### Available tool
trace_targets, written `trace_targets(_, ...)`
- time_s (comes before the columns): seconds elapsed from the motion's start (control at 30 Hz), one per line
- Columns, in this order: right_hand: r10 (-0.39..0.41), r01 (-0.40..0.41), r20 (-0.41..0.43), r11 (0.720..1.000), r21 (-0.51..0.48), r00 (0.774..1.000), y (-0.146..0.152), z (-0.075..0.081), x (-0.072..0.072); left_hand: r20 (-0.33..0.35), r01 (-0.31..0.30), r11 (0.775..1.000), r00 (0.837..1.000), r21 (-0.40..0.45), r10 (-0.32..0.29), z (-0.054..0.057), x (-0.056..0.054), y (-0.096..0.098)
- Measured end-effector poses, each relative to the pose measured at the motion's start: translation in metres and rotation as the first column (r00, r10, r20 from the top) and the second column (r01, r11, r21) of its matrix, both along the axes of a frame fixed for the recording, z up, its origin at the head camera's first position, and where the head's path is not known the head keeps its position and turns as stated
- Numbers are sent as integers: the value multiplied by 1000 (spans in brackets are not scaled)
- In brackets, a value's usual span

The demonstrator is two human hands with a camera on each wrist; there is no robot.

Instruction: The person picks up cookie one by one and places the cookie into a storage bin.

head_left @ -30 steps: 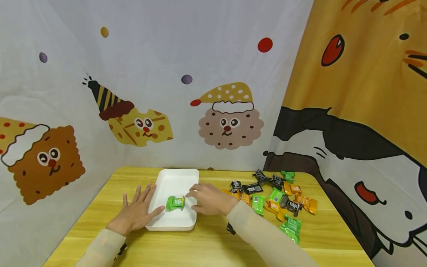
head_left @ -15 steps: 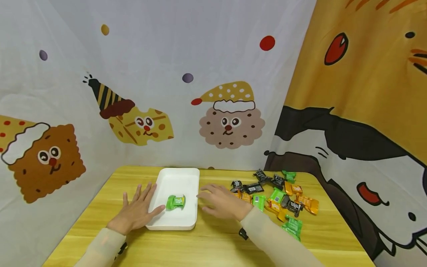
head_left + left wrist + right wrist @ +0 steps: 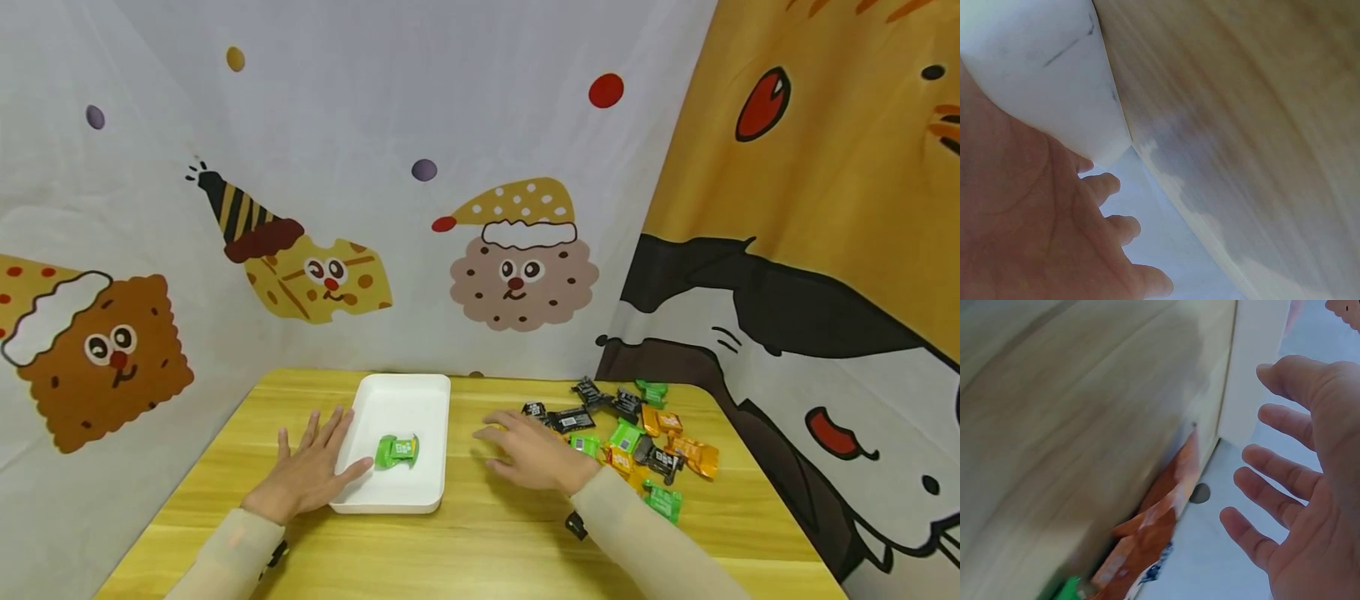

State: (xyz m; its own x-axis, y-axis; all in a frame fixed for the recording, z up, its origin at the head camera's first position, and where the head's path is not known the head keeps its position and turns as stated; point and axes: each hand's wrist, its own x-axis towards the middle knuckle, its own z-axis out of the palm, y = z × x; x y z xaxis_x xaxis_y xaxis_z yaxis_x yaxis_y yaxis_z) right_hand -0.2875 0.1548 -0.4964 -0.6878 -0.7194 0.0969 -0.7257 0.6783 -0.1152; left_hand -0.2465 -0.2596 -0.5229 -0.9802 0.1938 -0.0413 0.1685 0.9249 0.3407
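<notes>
A white tray [image 3: 408,404] holds one green wrapped snack packet [image 3: 397,451]. Fingers spread, my left hand [image 3: 309,473] lies along the tray's left edge, its thumb reaching over the rim. In the left wrist view the left palm [image 3: 1035,212] is right beside the white tray wall [image 3: 1054,81]. My right hand [image 3: 534,452] hangs over the table between the tray and a pile of packets, fingers relaxed and holding nothing. It hides some packets at the pile's left side. In the right wrist view an orange packet [image 3: 1147,537] lies beyond the right fingers [image 3: 1275,494].
Right of the right hand several black packets [image 3: 572,419], orange packets [image 3: 696,457] and green packets [image 3: 663,502] lie scattered on the wooden table [image 3: 420,558]. A cartoon-printed cloth [image 3: 360,125] hangs behind the table's far edge.
My right hand has moved right, from over the tray beside the green packet to the pile's left side. The left hand and the packet in the tray have stayed in place.
</notes>
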Motion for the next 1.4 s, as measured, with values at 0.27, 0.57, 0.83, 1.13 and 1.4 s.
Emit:
trace_targets(0.27, -48, 48, 36, 999, 4, 998, 17, -5, -3, -21, -3, 1000, 1000, -9, 3, -1, 0, -2)
trace_targets(0.57, -74, 74, 72, 997, 1, 995, 35, -16, -8, -11, -3, 1000, 1000, -14, 3, 2, 0, 0)
trace_targets(0.83, -73, 74, 50, 997, -14, 996, 46, -21, -10, 4, -6, 1000, 1000, -17, 6, 2, 1, 0)
trace_targets(1.13, -62, 62, 12, 998, -29, 998, 48, -25, -12, 4, -4, 1000, 1000, -20, 4, 5, 1, 1)
trace_targets(1.4, -68, 67, -6, 997, -33, 998, 41, -24, -13, 9, -3, 1000, 1000, -20, 3, 5, 1, 1)
